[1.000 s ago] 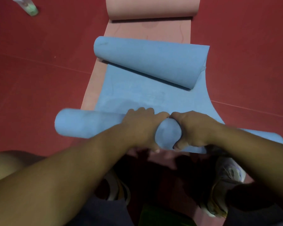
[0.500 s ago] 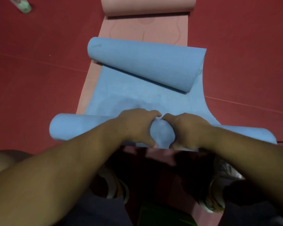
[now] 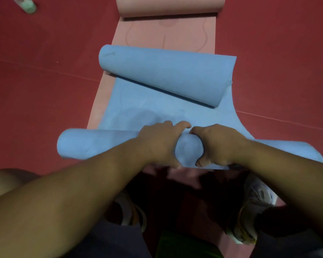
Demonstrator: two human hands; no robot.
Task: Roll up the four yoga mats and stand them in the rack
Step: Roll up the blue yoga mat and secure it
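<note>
A blue yoga mat (image 3: pixel 157 112) lies on top of a pink yoga mat (image 3: pixel 166 37) on the red floor. Its near end is rolled into a tube (image 3: pixel 93 144) across the view, and its far end curls up in a loose slanted roll (image 3: pixel 166 73). My left hand (image 3: pixel 157 144) and my right hand (image 3: pixel 220 144) grip the middle of the near tube side by side, fingers curled over its top and thumbs underneath. The pink mat's far end is rolled too (image 3: pixel 170 6). No rack is in view.
A pale green bottle (image 3: pixel 27 6) lies on the red floor (image 3: pixel 36 90) at the top left. My two shoes (image 3: pixel 250 216) stand on the pink mat right below the tube. A knee shows at the left edge.
The near tube has turned a little further onto the flat blue mat under both hands. The view has shifted slightly.
</note>
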